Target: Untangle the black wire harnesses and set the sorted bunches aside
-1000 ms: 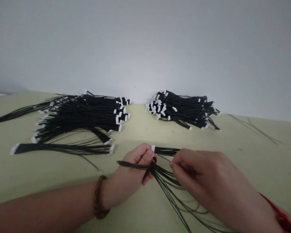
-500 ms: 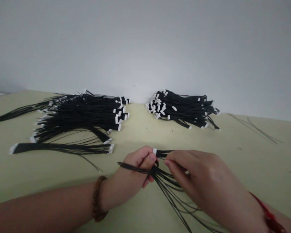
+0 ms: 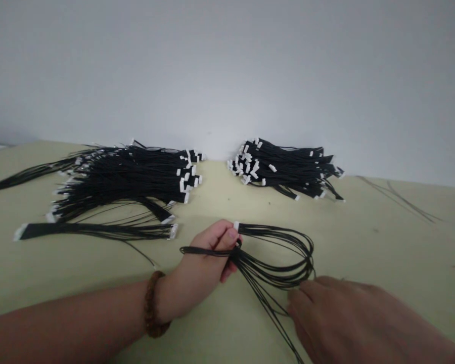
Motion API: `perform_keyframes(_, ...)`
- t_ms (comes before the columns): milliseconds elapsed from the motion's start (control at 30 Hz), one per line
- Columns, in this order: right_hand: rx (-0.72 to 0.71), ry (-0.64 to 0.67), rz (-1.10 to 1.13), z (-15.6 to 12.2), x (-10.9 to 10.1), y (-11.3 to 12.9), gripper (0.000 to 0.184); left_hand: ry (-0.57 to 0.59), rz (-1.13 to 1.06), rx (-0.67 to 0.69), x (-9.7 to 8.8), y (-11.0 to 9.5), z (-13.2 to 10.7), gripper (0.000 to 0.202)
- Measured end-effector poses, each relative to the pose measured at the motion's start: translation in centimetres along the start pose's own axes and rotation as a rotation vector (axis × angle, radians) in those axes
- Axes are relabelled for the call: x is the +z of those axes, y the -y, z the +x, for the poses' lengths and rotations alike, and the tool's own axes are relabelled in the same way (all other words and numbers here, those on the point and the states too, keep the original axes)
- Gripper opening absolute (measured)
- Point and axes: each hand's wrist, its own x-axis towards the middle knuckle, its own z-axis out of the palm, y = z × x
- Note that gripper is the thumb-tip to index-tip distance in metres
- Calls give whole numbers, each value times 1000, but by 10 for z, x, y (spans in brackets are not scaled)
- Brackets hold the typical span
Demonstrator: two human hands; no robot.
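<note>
My left hand (image 3: 212,250) is shut on a bundle of thin black wires (image 3: 273,268), which bends into a loop past my fingers. A white connector (image 3: 236,226) sticks up at the bundle's end just beyond my fingertips. A short tail of the bundle runs out to the left across my hand. My right hand (image 3: 335,318) lies low at the front right, its fingertips beside the loose wire ends, with nothing clearly held. A wooden bead bracelet (image 3: 150,303) circles my left wrist.
Two large piles of black wires with white connectors (image 3: 129,177) (image 3: 284,169) lie along the wall, and a flat bundle (image 3: 94,231) lies in front of the left one. Thin stray wires (image 3: 402,199) lie at the right of the pale green table (image 3: 367,237).
My right hand has let go of the wires and moved down to the right. The wires have sprung into a wide loop, and my left hand stays shut on them.
</note>
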Motion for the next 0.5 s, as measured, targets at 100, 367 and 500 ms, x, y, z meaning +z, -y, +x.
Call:
perform_keyframes(100,108,73,141,18,5,2,26,18,-9,-2,-1,-2,-2,31)
perform_keyframes(367,298,138,497,43,-3,-1,23,30,108,99,-4,-7,-7,32)
perform_keyframes(500,315,159,608,44,-1,0,19,41,99,95,-4,-6,-7,31)
